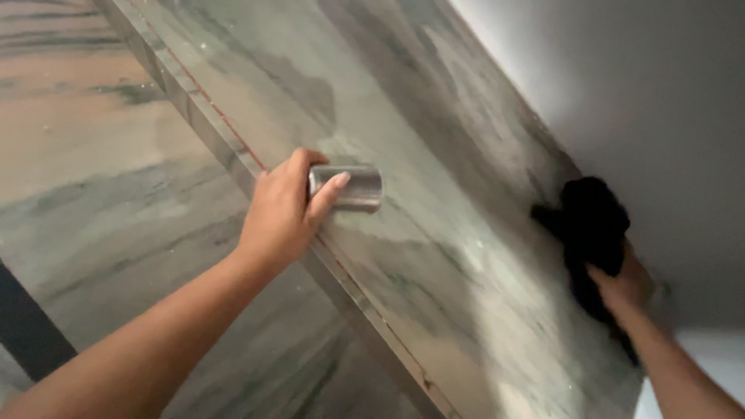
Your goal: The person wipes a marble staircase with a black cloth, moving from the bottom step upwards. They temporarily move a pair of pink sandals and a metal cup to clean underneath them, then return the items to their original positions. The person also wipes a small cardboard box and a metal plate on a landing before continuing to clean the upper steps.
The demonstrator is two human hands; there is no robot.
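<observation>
My left hand (283, 209) grips a small shiny metal cup (353, 186), held on its side over the front part of a grey-green marble slab (434, 256). My right hand (625, 283) presses a black cloth (591, 221) against the slab's far edge, where it meets a pale wall (644, 93). The cloth covers most of the right hand's fingers.
The slab's front edge (233, 151) runs diagonally from the upper left to the bottom centre. Below it lies a streaked brown-and-grey marble floor (93, 155). A dark upright strip (27, 334) stands at the lower left.
</observation>
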